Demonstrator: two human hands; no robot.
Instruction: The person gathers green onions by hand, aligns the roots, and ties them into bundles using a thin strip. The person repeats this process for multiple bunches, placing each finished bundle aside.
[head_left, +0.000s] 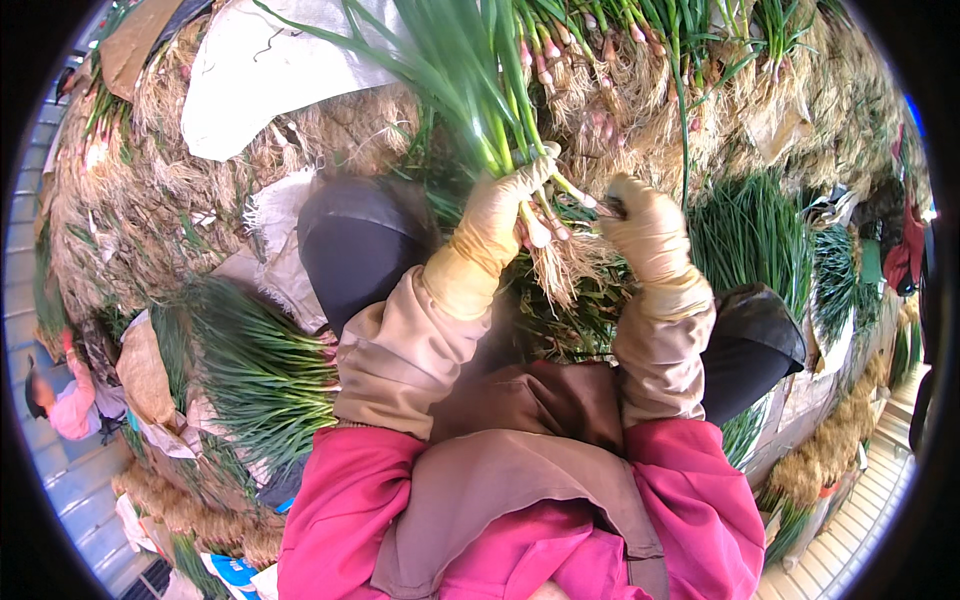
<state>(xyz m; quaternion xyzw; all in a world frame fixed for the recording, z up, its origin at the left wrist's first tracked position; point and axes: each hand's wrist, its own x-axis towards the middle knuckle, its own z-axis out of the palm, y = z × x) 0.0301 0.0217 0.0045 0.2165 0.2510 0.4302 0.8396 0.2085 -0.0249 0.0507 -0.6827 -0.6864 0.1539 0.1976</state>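
My left hand (504, 201), in a pale yellow glove, is closed around a small bunch of green onions (499, 142). The long green leaves fan away from me, while white bulbs and stringy roots (559, 266) hang below the fist. One stalk (576, 191) sticks out sideways, its bulb end close to my right hand (643, 221). That gloved hand is curled and slightly blurred. A dark spot shows at its fingers, and whether it is a small tool or a gap is unclear. Beneath both hands lie loose leaf and root trimmings (577, 315).
Rooted onion plants (600, 52) are heaped ahead. Bundled onions lie left (262, 375) and right (750, 232) of my knees. A white sack (292, 75) covers part of the heap. A person in pink (75, 397) is at far left; a red sleeve (904, 255) shows far right.
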